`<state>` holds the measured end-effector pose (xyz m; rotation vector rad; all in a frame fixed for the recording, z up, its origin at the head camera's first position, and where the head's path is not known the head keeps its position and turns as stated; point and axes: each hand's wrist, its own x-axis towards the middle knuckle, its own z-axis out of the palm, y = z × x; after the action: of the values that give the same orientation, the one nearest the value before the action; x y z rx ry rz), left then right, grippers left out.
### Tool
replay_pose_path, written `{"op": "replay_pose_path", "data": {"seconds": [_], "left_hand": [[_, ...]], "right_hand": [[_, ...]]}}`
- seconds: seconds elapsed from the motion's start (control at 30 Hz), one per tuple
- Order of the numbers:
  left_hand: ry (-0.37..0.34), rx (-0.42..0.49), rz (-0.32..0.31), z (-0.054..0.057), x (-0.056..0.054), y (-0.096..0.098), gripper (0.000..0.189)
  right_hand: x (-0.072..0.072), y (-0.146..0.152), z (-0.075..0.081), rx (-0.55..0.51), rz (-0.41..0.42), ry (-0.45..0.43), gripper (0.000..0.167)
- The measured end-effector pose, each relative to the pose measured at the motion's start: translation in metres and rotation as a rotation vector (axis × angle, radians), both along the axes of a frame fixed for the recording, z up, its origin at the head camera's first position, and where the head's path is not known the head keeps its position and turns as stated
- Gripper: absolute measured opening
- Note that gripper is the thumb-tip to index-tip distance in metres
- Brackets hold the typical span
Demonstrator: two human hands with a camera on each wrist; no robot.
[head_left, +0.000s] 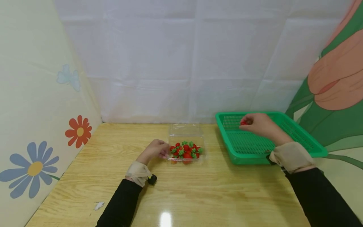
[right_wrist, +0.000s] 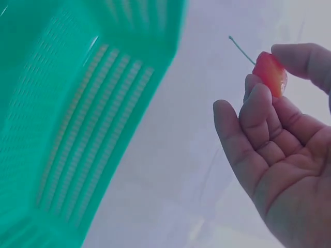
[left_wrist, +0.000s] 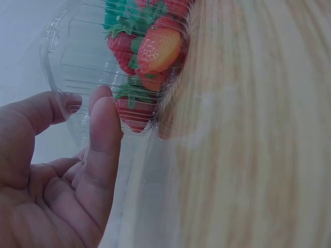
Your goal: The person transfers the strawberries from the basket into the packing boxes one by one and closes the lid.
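My left hand [head_left: 156,149] pinches the rim of a clear plastic box [left_wrist: 77,121] at its left side, thumb and fingers on either side of the wall. Inside sit several strawberries [head_left: 185,151] with green leafy caps, and the hinged lid [head_left: 185,130] stands raised at the back. Over the green basket [head_left: 235,157], my right hand [head_left: 262,126] holds a red and yellow cherry [right_wrist: 270,74] between thumb and fingertips. Its thin green stem points up and away from the hand in the right wrist view.
A small red spot [head_left: 267,151] shows low in the basket near my right wrist; its kind is too small to tell. A white sheet [head_left: 147,63] hangs behind the wooden table [head_left: 198,195]. Flower-painted panels flank both sides. A torn white scrap [head_left: 99,206] lies at front left.
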<state>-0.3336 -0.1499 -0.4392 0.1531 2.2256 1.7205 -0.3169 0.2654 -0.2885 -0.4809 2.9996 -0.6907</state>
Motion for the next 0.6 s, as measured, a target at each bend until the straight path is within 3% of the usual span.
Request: {"op": "replay_pose_path", "data": {"seconds": [0.37, 0.6], "left_hand": [[-0.007, 0.005, -0.003, -0.001, 0.001, 0.0, 0.029], [0.007, 0.006, -0.024, 0.001, 0.001, -0.001, 0.027]], "right_hand": [[0.008, -0.072, -0.019, -0.086, 0.129, 0.026, 0.018], [0.009, -0.111, -0.045, -0.083, 0.134, 0.063, 0.016]]}}
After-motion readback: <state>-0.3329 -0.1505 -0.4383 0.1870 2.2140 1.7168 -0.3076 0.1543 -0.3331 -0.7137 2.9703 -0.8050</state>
